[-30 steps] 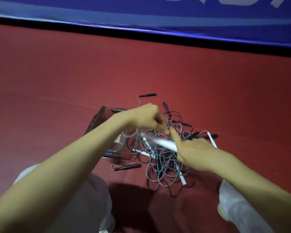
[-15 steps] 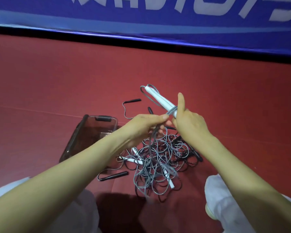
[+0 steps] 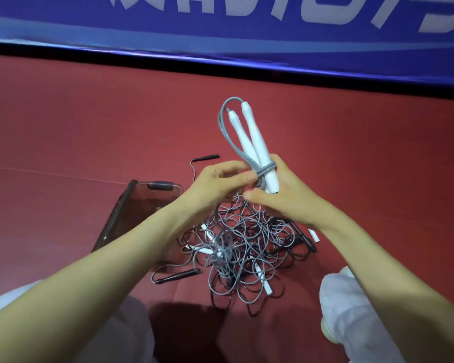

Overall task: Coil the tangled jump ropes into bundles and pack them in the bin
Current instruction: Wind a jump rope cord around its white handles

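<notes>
— Red matte floor [image 3: 89,127] fills most of the view, smooth, with one faint seam across it. Beyond the fingers runs a glossy blue banner [image 3: 142,22] with white lettering, cut off at the top edge

— And the bin?

— The bin [image 3: 121,213] is smoky translucent plastic with rounded corners. It sits below and to the left of the left hand's fingers, partly under that forearm. I cannot tell what is inside

— Where are the ropes?

— Most lie in a tangle [image 3: 244,247] on the floor directly beneath both hands: thin grey and black cords in loose overlapping loops, with slim white and black stick handles poking out

— What do the hands have?

— The right hand [image 3: 286,197] holds a pair of white handles [image 3: 249,137] against its fingers, index finger up along their right side, thumb stretched flat beneath. They are smooth tapered cylinders, side by side, slanting up and away from the fingertips

— And the other?

— The left hand [image 3: 218,184] is curled, its fingertips [image 3: 249,176] pinching the grey cord [image 3: 266,170] where a few tight turns bind the handles' lower part, right against the right hand's fingers. The cord looks round and rubbery; it arcs out of the handle tips and runs back down to the pinch

— Anything smaller?

— One black handle [image 3: 206,157] with a hooked thin cord, just beyond the left knuckles
</notes>
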Available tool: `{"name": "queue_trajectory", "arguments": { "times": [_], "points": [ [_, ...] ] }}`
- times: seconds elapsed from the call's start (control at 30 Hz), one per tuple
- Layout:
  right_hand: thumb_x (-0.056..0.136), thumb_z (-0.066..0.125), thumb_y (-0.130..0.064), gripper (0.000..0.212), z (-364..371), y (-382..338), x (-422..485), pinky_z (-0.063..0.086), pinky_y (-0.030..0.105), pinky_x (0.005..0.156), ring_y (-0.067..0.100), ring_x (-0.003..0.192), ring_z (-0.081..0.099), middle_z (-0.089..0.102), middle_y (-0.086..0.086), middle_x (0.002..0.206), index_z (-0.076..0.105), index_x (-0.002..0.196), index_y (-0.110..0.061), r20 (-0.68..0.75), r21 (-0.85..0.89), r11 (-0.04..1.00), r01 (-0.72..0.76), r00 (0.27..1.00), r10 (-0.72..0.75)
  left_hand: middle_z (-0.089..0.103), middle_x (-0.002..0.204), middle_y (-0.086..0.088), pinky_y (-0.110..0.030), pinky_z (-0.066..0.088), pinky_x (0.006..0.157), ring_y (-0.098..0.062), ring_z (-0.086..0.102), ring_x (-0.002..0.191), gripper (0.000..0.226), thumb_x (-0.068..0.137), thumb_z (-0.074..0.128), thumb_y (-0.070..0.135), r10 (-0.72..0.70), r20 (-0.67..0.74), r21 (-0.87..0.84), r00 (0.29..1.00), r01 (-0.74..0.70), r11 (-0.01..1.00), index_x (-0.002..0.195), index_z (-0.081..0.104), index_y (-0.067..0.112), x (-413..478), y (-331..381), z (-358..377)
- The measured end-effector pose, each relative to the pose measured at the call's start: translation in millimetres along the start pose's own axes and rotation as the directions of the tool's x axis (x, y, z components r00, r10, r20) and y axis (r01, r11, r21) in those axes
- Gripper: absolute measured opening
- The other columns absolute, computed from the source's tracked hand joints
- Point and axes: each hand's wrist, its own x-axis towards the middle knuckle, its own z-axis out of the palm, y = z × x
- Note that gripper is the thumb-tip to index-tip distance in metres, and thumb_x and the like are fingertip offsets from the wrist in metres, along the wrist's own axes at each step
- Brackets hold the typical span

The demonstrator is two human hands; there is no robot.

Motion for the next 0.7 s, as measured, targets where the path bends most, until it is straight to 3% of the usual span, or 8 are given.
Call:
{"name": "queue_trajectory", "arguments": {
  "times": [0.1,0.23,0.43,0.57,0.63,0.7],
  "points": [
    [0.089,0.059,-0.034,0.022,8,-1,5,0.022,0.018,0.036,0.007,0.04,0.028,0.039,-0.003,0.056,0.044,0.096,-0.019,-0.09,0.311,0.95,-0.039,0.994,0.07,0.055,0.056,0.01,-0.015,0.025,0.046,-0.006,0.031,0.047,0.025,0.077,0.068,0.022,0.01,-0.007,-0.022,1.0,-0.01,1.0,0.097,0.065,0.008,0,2,1],
    [0.087,0.046,-0.054,0.036,12,1,8,0.017,0.014,0.036,0.006,0.036,0.023,0.039,0.001,0.052,0.043,0.087,-0.019,-0.161,0.388,0.92,-0.059,0.978,0.131,0.053,0.054,0.012,-0.014,0.024,0.045,-0.004,0.028,0.046,0.018,0.078,0.063,0.024,0.0,0.051,-0.016,0.999,0.001,1.0,0.092,0.066,0.014,-2,1,1],
    [0.103,0.041,-0.032,0.021,16,7,10,0.016,0.011,0.038,0.006,0.032,0.022,0.033,0.007,0.061,0.04,0.086,-0.019,-0.268,0.395,0.915,0.083,0.963,0.029,0.049,0.061,0.006,-0.017,0.02,0.048,-0.008,0.023,0.054,0.027,0.081,0.062,0.025,0.007,0.076,-0.007,0.997,-0.006,1.0,0.106,0.071,0.025,-6,1,2],
    [0.102,0.038,-0.028,0.016,13,-1,7,0.016,0.01,0.037,0.006,0.031,0.024,0.047,0.005,0.054,0.041,0.089,-0.018,-0.247,0.42,0.9,0.113,0.969,-0.007,0.05,0.066,-0.004,-0.014,0.024,0.046,-0.007,0.027,0.053,0.025,0.081,0.062,0.028,0.044,0.131,0.064,0.99,-0.052,0.997,0.104,0.074,0.029,-3,4,-12],
    [0.096,0.041,-0.033,0.015,7,-8,3,0.014,0.009,0.037,0.006,0.031,0.023,0.047,0.004,0.052,0.042,0.093,-0.018,-0.194,0.484,0.869,0.101,0.981,-0.006,0.045,0.057,0.004,-0.012,0.027,0.046,-0.004,0.033,0.048,0.026,0.082,0.058,0.028,0.009,0.196,0.139,0.981,-0.036,0.99,0.106,0.068,0.025,-5,6,-20],
    [0.087,0.046,-0.039,0.025,-1,-12,-1,0.014,0.009,0.037,0.005,0.032,0.023,0.046,0.003,0.051,0.043,0.103,-0.019,-0.051,0.524,0.851,0.027,0.999,0.0,0.048,0.056,0.012,-0.01,0.032,0.049,0.0,0.04,0.05,0.022,0.084,0.055,0.027,-0.053,0.252,0.233,0.966,-0.007,0.972,0.102,0.064,0.017,-4,8,-25]
  ]
}}
